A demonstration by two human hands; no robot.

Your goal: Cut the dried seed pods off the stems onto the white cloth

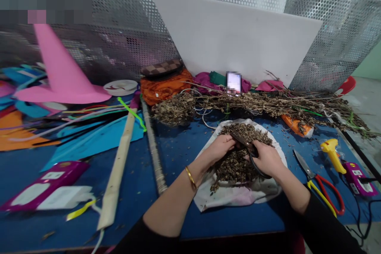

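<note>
A heap of dried brown plant bits lies on a white cloth at the middle of the blue table. Over the heap, my right hand is closed round the dark handles of a pair of scissors, whose blades point up and left. My left hand is near the blades with its fingers pressed together; what they pinch is too small to make out. A gold bangle circles my left wrist.
Dried stalks stretch along the back, beside a lit phone. Scissors with red and yellow handles and a yellow glue gun lie right. Left are a wooden stick, a pink cone hat and a purple power strip.
</note>
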